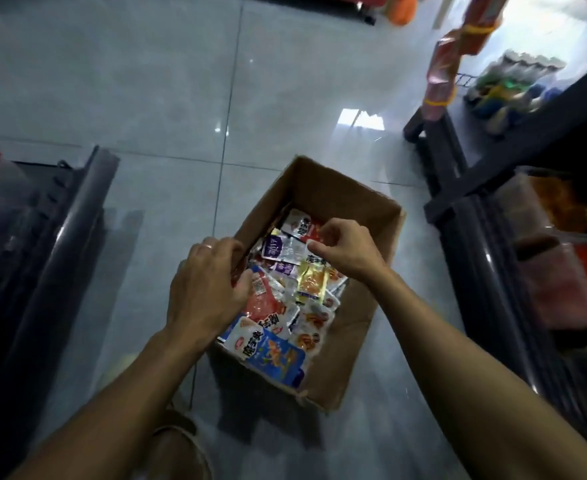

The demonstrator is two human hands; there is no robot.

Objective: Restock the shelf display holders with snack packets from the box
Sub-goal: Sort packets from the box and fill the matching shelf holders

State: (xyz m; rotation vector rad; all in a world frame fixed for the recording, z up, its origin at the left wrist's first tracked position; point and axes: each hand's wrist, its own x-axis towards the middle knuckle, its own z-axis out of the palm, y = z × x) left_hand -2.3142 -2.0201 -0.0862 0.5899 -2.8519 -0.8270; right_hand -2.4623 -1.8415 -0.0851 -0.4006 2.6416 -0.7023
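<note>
An open cardboard box (350, 199) stands on the tiled floor, filled with several small snack packets (286, 285) in white, red, purple, yellow and blue. My left hand (209, 285) reaches over the box's left wall, its fingers curled down onto packets at that side; whether they grip one is hidden. My right hand (345, 249) hovers over the packets at the far middle of the box, its fingers curled and its thumb and fingertips pinching a red-and-white packet (302, 226).
A dark shelf rack (492, 237) with clear display holders (555, 282) holding red and orange packets stands at the right. Another dark rack edge (67, 216) runs along the left. Stacked orange goods (441, 77) and bottles (506, 84) sit at the far right.
</note>
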